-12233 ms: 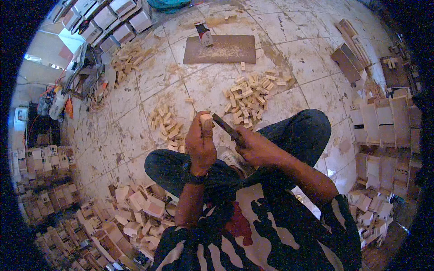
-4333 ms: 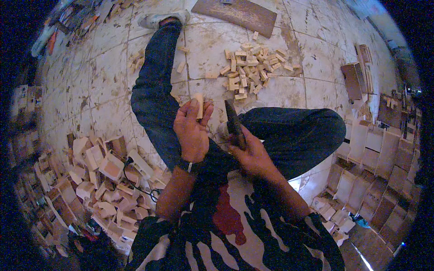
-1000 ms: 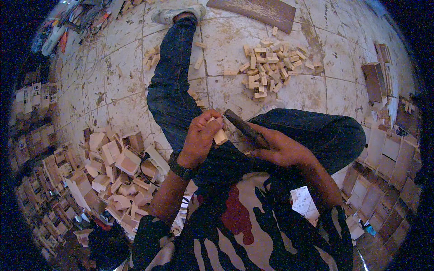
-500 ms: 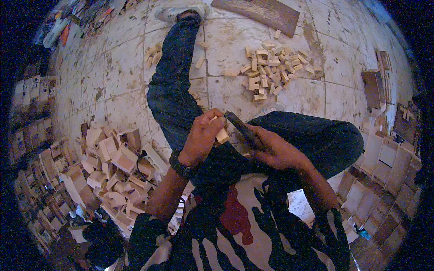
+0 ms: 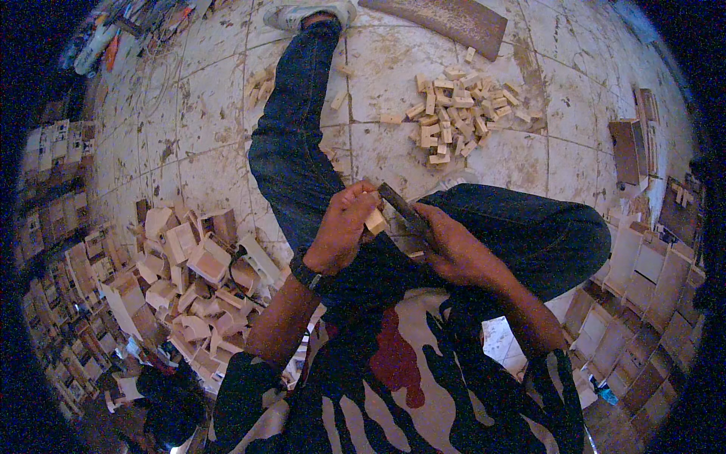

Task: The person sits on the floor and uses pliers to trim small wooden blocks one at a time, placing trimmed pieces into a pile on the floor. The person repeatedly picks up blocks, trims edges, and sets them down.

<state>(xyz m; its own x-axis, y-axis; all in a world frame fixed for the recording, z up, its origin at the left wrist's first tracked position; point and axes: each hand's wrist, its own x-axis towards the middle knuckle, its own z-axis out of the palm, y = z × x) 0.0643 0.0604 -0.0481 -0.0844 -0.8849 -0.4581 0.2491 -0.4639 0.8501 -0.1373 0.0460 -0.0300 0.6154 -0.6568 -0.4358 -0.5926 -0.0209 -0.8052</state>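
Observation:
My left hand [image 5: 342,233], with a dark watch on its wrist, is closed around a small pale wooden block [image 5: 376,222] whose end sticks out below the fingers. Across from it, my right hand [image 5: 463,248] grips a dark flat file [image 5: 401,206] that slants up toward the block. The tool's tip is close to my left fingertips; I cannot tell whether it touches the wood. Both hands are above my lap, between my jeans-clad legs. Part of the file is hidden under my right fingers.
A heap of small wooden blocks [image 5: 454,113] lies ahead on the tiled floor [image 5: 212,106]. To my left is a pile of larger cut wooden pieces [image 5: 200,265]. A brown board [image 5: 446,23] lies at the far side, and stacked wooden parts [image 5: 635,272] stand on the right.
My hands stay close together with the same hold. The file and the block have shifted only slightly, and the whole view has moved a little.

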